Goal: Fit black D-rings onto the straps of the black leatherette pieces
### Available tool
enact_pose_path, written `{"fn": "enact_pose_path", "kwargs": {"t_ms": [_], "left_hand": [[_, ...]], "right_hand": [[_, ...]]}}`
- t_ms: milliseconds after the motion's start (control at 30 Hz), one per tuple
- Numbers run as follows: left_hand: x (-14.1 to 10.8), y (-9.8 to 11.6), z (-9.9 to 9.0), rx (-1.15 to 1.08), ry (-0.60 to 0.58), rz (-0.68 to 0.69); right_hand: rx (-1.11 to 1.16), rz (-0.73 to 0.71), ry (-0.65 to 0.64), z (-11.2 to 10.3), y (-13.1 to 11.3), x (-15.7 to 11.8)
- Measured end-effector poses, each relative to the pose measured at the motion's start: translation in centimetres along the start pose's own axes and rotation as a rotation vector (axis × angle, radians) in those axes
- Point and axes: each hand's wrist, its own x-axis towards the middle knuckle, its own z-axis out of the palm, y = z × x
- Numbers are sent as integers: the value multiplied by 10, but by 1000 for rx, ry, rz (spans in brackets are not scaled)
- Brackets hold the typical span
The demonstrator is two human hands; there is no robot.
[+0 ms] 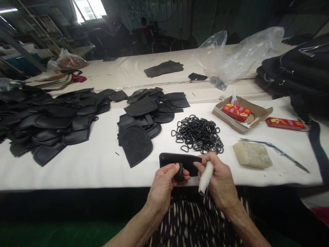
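A black leather piece (pixel 180 159) with a stitched edge is held between my two hands at the table's front edge. My left hand (pixel 167 180) is closed, its thumb pressing a short black strap (pixel 179 171) on that piece. My right hand (pixel 218 175) pinches the right end of the piece. Across its fingers lies a white-wrapped handle (pixel 206 178), pointing down, with a little metal showing at its lower end; the tool's kind is unclear. Just beyond my hands is a heap of black D-rings (pixel 197 132).
Similar black pieces lie in a small stack (pixel 136 144) and a large pile (pixel 51 120) to the left. At right are a cardboard box (pixel 243 128) with red packets, a yellowish block (pixel 252 154), tweezers (pixel 280 151) and black bags (pixel 295 65). Clear plastic (pixel 246 51) lies behind.
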Motion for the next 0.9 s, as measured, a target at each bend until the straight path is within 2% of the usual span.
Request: {"fn": "enact_pose_path", "kwargs": {"t_ms": [133, 200, 267, 400, 567, 700, 900], "left_hand": [[1, -4, 1, -78, 8, 13], [2, -6, 3, -121, 0, 16], [3, -7, 5, -171, 2, 22], [3, -9, 5, -243, 16, 18], [4, -10, 3, -272, 28, -14], [4, -10, 2, -266, 21, -11], [3, -7, 0, -179, -25, -13]], "right_hand": [[-117, -307, 184, 5, 0, -15], [-159, -453, 169, 11, -1, -25], [-200, -521, 124, 19, -3, -32], [-290, -559, 91, 34, -3, -36], [-349, -600, 116, 40, 1, -34], [-326, -576, 123, 40, 3, -36], [-249, -467, 77, 40, 4, -36]]}}
